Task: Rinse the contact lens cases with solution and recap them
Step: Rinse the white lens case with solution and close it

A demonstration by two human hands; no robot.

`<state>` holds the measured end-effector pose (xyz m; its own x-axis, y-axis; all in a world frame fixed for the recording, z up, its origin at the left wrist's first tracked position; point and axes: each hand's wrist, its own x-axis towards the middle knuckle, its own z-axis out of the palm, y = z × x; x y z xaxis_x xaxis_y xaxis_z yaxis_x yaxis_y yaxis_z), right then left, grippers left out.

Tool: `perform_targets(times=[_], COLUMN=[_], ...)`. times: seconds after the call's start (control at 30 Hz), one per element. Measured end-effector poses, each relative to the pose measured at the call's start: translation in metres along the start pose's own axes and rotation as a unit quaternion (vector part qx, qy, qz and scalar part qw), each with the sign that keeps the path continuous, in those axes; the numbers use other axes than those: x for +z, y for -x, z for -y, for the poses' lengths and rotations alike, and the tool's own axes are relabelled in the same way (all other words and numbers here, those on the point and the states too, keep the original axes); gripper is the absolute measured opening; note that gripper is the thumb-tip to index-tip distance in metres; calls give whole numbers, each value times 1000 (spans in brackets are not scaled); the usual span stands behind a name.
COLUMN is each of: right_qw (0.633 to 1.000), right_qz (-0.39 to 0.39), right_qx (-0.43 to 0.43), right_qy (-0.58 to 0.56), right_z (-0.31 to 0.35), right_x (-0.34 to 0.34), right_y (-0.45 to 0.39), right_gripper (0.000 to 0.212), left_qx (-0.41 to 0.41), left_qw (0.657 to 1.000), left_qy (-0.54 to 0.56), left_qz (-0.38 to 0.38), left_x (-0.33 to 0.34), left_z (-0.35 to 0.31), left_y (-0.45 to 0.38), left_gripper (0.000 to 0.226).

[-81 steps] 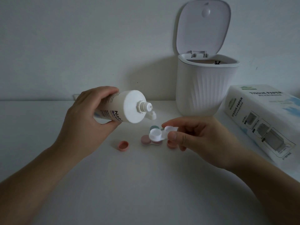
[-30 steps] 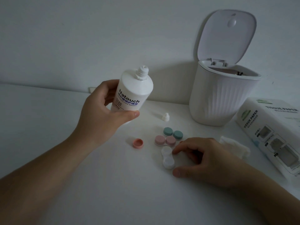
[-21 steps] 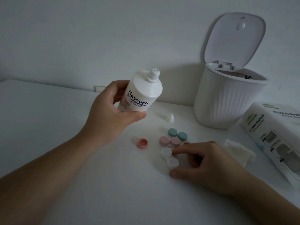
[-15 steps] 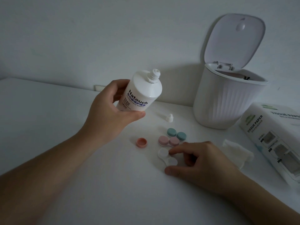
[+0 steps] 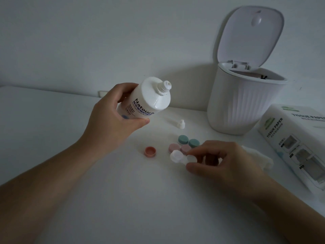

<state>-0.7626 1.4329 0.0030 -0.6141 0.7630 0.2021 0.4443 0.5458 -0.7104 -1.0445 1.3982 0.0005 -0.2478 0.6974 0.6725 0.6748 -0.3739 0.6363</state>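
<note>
My left hand (image 5: 112, 122) grips a white solution bottle (image 5: 147, 99) above the table, tilted with its uncapped nozzle pointing up and to the right. The bottle's small white cap (image 5: 181, 124) lies on the table behind. My right hand (image 5: 219, 161) pinches the right end of a white lens case (image 5: 177, 156), which lies on the table. Just behind it sit a pink lens case (image 5: 177, 148) and a green lens case (image 5: 188, 140), both capped. A loose pink cap (image 5: 150, 151) lies open side up to the left.
A white ribbed bin (image 5: 246, 99) with its lid raised stands at the back right. A tissue paper box (image 5: 299, 141) lies at the right edge, with a crumpled tissue (image 5: 260, 159) partly hidden behind my right hand. The white table (image 5: 70, 120) meets the wall behind.
The bottle went from pouring over the white case to nozzle-up. My right hand lowered the white case onto the table and keeps hold of its end, turning it sideways.
</note>
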Motion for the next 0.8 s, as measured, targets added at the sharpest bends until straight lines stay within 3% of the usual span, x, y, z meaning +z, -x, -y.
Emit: perform_targets(times=[0.43,0.8], right_qw=[993,977], right_qz=[-58,-51], right_qx=[-5,-17], right_qy=[-98,-205], right_z=[0,1], right_x=[-11,-12], right_y=[0,2], right_gripper=[15,32], left_qx=[13,58], left_qw=[999,994], left_qy=[-34,-80], left_qz=[17,45], left_x=[1,2], left_z=[3,-2], left_y=[2,4], left_gripper=[70,69])
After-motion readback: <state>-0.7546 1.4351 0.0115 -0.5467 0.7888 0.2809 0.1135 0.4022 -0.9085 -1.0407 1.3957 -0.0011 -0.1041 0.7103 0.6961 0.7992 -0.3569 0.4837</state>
